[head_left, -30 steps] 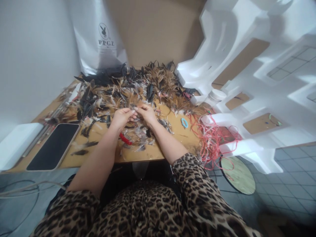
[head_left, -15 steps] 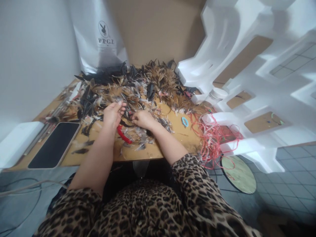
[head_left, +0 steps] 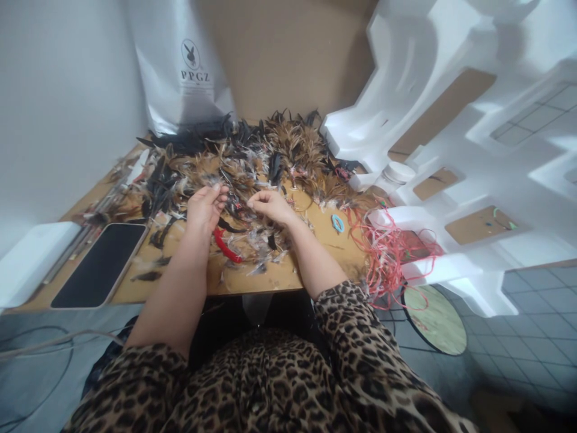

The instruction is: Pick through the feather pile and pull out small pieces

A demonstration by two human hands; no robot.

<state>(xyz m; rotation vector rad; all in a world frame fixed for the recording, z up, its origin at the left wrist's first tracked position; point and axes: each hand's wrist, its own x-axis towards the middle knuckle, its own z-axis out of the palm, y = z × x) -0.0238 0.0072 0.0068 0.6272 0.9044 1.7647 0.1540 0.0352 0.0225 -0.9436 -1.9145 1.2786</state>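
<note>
My left hand (head_left: 207, 207) is closed in a pinch above the table, with pale, blurred feathers (head_left: 211, 179) at its fingertips. To its right my right hand (head_left: 273, 207) has thumb and forefinger pressed together. Whatever lies between those fingertips is too small to make out. Loose brown, black and whitish feathers (head_left: 293, 141) spread around and beyond both hands. Below the left hand lies a curved red handle (head_left: 228, 246), its other end partly lost among dark feathers.
At left are a phone (head_left: 99, 264) and a white box (head_left: 38, 258). A blue ring (head_left: 337, 223) lies right of my hands, before tangled red strings (head_left: 387, 258). White foam packing (head_left: 433, 120) and a lidded jar (head_left: 396, 174) stand at right. A printed silvery bag (head_left: 180, 102) is behind.
My right hand has moved up and slightly right, widening the gap from my left hand. The left hand has stayed nearly in place.
</note>
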